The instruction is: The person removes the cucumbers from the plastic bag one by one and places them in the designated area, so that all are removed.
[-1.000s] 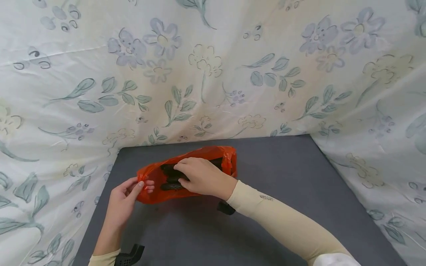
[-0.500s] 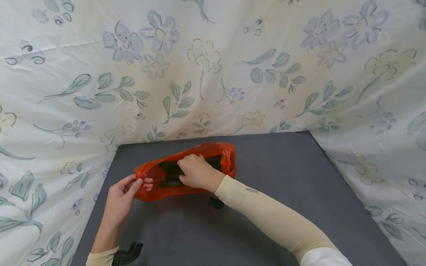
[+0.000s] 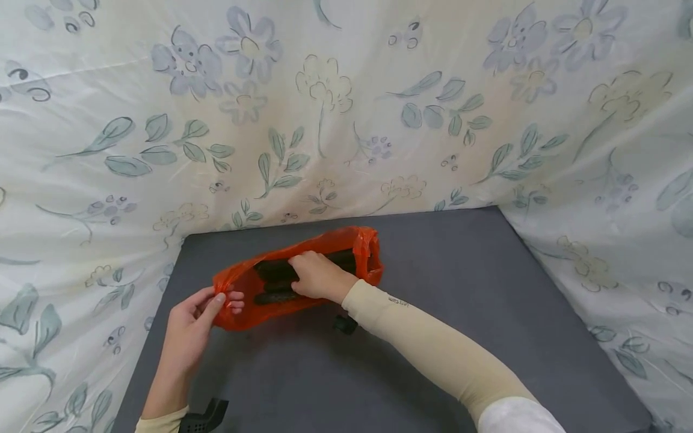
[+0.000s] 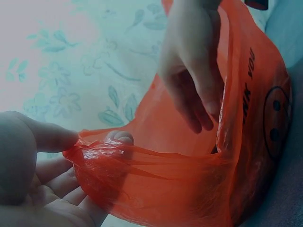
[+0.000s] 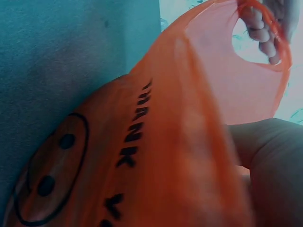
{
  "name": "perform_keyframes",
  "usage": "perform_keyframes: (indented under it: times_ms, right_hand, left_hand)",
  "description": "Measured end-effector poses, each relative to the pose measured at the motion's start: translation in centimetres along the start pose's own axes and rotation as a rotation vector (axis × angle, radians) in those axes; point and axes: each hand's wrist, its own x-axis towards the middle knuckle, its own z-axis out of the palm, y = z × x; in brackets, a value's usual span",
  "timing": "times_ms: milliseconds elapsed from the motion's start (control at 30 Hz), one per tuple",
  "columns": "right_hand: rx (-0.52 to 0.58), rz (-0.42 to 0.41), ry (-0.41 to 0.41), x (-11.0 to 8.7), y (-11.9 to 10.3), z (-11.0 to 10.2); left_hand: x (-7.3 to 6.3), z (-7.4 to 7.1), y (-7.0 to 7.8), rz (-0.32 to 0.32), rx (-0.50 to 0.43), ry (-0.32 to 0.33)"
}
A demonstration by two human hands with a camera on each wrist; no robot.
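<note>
An orange-red plastic bag (image 3: 367, 252) lies on its side with its mouth held wide in the head view. Inside it are several long dark green things, like cucumbers (image 3: 272, 272). My left hand (image 3: 189, 322) pinches the bag's left end between thumb and fingers, seen closely in the left wrist view. My right hand (image 3: 320, 276) reaches into the mouth, over the dark green things. In the left wrist view, its fingers (image 4: 187, 101) hang down with nothing visible between them. Black lettering and a smiley face mark the bag's side (image 5: 128, 142).
The bag rests toward the back of a dark grey table (image 3: 433, 264). Flower-patterned cloth (image 3: 335, 120) hangs behind and along both sides. A black wrist camera mount (image 3: 203, 416) sits below the left hand, another (image 3: 344, 325) under the right wrist.
My right hand has shifted slightly leftward within the bag's mouth, its sleeve moving along. The left hand keeps its pinch on the bag's end. The head view has shifted a little.
</note>
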Motion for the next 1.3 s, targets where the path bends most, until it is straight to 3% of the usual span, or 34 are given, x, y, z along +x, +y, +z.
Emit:
perform_keyframes:
  times_ms: [67, 300, 400, 500, 567, 733, 867, 1067, 1300]
  right_hand:
    - [0.007, 0.012, -0.003, 0.2, 0.4, 0.2]
    - [-0.048, 0.039, 0.019, 0.5, 1.4, 0.9]
    - [-0.069, 0.045, 0.039, 0.7, 1.9, 1.1]
    - [-0.093, 0.043, 0.058, 1.0, 2.4, 1.3]
    - [-0.119, 0.042, 0.079, 1.2, 2.8, 1.5]
    - [-0.242, 0.071, 0.116, 1.7, 3.6, 2.1]
    - [-0.352, 0.096, 0.134, 1.8, 4.0, 2.6]
    - [-0.389, 0.092, 0.192, 1.8, 4.7, 2.8]
    - [-0.386, 0.072, 0.230, 2.1, 5.7, 3.5]
  left_hand:
    - [0.0, 0.0, 0.0, -0.005, 0.033, 0.020]
    - [-0.1, 0.2, 0.0, 0.024, -0.174, -0.072]
    - [-0.1, 0.2, 0.0, 0.020, -0.176, -0.076]
    - [-0.1, 0.2, -0.1, 0.015, -0.086, -0.042]
    - [0.0, 0.3, -0.1, 0.010, -0.079, -0.038]
    - [0.2, 0.4, 0.0, 0.006, -0.142, -0.065]
    - [0.1, 0.3, 0.0, -0.003, -0.076, -0.040]
    - [0.3, 0.4, 0.0, -0.011, -0.202, -0.076]
    - [0.3, 0.6, 0.0, 0.014, -0.231, -0.078]
